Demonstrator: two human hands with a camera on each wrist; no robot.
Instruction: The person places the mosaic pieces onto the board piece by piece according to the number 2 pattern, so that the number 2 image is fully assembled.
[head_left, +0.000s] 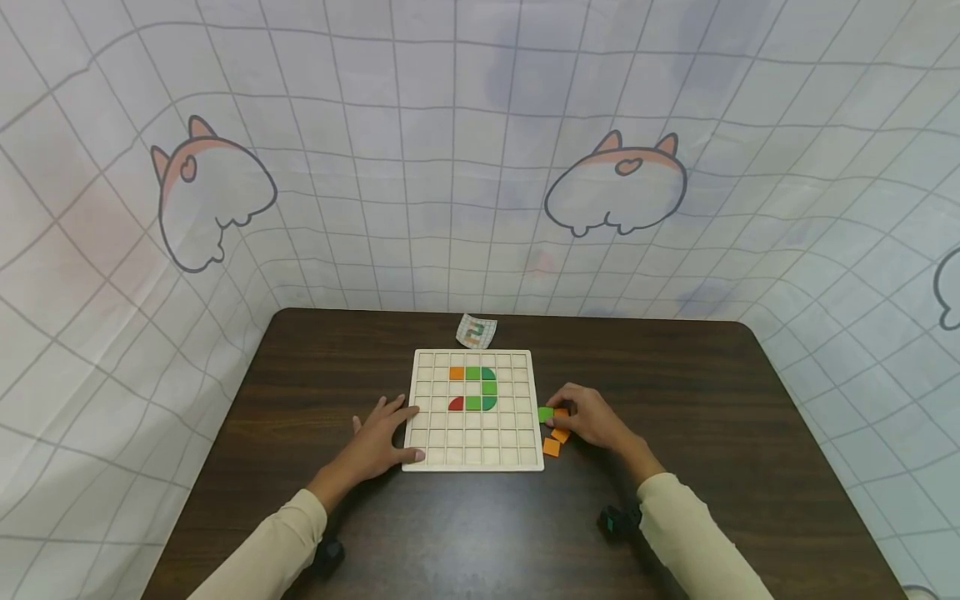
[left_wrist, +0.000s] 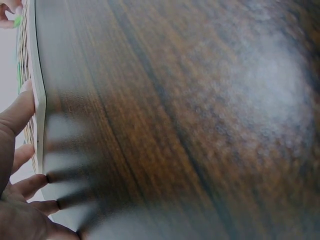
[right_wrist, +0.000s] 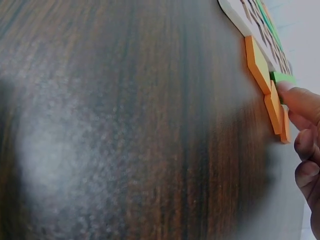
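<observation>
A white gridded board [head_left: 437, 435] lies on the table, with orange, green, dark-green-cornered and red tiles set in its upper middle cells. My left hand [head_left: 381, 446] rests at the board's left edge, fingers spread, thumb and a fingertip on the rim. Just off the board's right edge, my right hand [head_left: 595, 418] pinches a green square tile [head_left: 545, 414] between thumb and forefinger. Orange square tiles [head_left: 551, 447] lie beside and under that hand; the right wrist view shows the orange tiles [right_wrist: 257, 65] close to the board's side, near the green tile [right_wrist: 282, 77].
Behind the board lies a small card [head_left: 476, 332] printed with a coloured tile pattern. The dark wooden table [head_left: 330, 350] meets a white gridded curtain [head_left: 420, 167] at its back and sides. Dark devices sit under both wrists.
</observation>
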